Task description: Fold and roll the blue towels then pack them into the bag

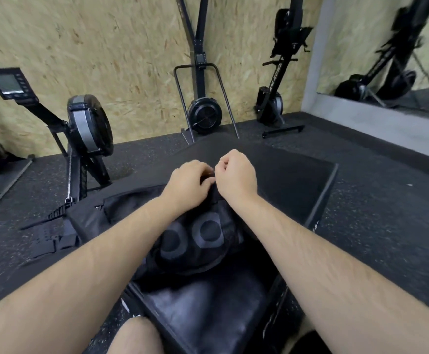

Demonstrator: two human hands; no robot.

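Your left grip (188,180) and right grip (236,175) both pinch the far end of the bag (231,223), fingers curled at its closure. I think you should pull evenly, holding the fabric steady. Through the mesh you count two rolled towels (208,229), side by side; one bag, on the padded desk (203,302).

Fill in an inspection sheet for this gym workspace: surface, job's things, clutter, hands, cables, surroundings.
Surface: black padded box, shiny top, bears the bag.
Job's things: black mesh bag lies on the box; two rolled towels show end-on through the mesh, side by side.
Clutter: nothing seen.
Hands: left hand and right hand, close together, both pinch the bag's top.
Cables: a chain hangs on the left rowing machine.
Surroundings: more rowers stand against a chipboard wall; mirror at right; speckled rubber floor.
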